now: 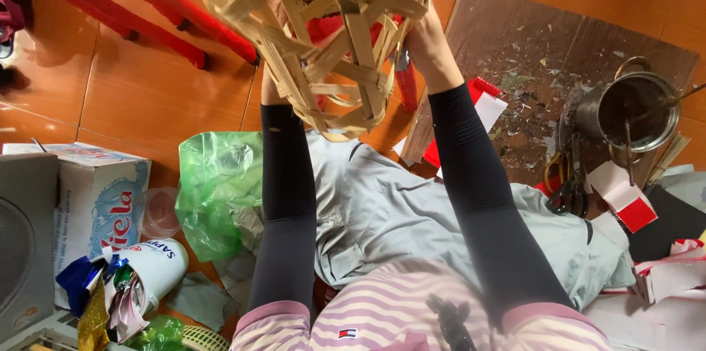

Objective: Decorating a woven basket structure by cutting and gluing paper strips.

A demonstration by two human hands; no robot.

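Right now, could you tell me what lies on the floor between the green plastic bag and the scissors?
In the head view, a crumpled grey garment fills the stretch between the green plastic bag and the scissors.

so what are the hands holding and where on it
Both hands hold the woven bamboo frame up off the floor: the left hand at its left side, the right hand at its right side, fingers mostly hidden behind strips.

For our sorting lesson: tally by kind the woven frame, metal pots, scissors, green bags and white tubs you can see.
Woven frame: 1
Metal pot: 1
Scissors: 1
Green bag: 1
White tub: 1
Total: 5
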